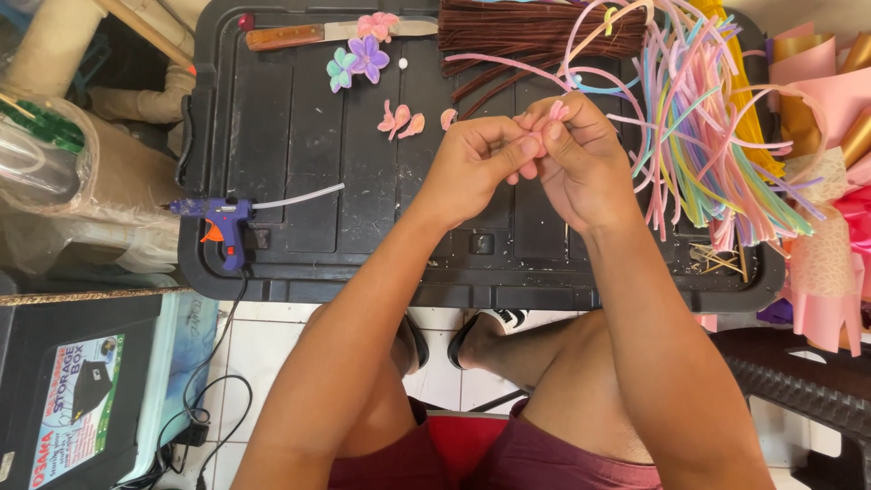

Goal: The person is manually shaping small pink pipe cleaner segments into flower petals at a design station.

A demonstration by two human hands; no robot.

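Note:
My left hand [476, 163] and my right hand [581, 168] meet over the black plastic lid [299, 136], both pinching a small pink pipe-cleaner petal [555, 112] between thumbs and fingertips. A long pink pipe-cleaner strand [508, 62] curves away from the fingers toward the back. Bent pink petals [400, 120] lie on the lid just left of my left hand. Finished purple and green pipe-cleaner flowers [358, 62] rest further back.
A purple glue gun [225, 227] with a glue stick lies at the lid's left edge. A wooden-handled knife [299, 34] and a pink flower sit at the back. Brown pipe cleaners [526, 32] and pastel ones [708, 136] pile at right, beside pink wrapping paper [826, 263].

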